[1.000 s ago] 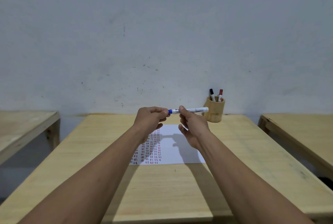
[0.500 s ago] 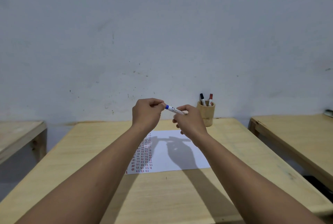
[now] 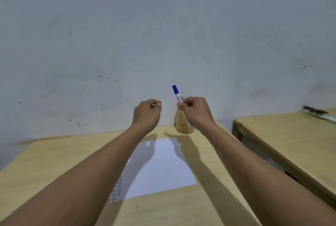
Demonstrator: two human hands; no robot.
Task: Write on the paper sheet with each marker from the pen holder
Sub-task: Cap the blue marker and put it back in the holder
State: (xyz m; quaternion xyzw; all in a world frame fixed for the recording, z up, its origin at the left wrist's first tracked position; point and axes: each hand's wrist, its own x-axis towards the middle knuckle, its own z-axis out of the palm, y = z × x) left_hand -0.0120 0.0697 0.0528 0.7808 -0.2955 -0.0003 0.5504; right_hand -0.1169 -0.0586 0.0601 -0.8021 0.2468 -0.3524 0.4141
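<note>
My right hand (image 3: 197, 112) is raised in front of the wall and pinches a white marker with a blue cap (image 3: 177, 94), cap end up and tilted slightly left. My left hand (image 3: 147, 114) hovers a little to the left of it, fingers curled together, with nothing visible in them and not touching the marker. The wooden pen holder (image 3: 182, 124) stands at the table's far edge, mostly hidden behind my right hand; I cannot see its markers. The white paper sheet (image 3: 160, 167) lies flat below my arms, with rows of small marks along its left side.
The light wooden table (image 3: 54, 164) ends at a grey wall. A second table (image 3: 291, 134) stands to the right across a gap, with a long dark and white object (image 3: 318, 114) at its far edge.
The hands were together on the blue end of the horizontal marker. Now they are apart, and my right hand has swung the marker upright. The view has shifted right and closer.
</note>
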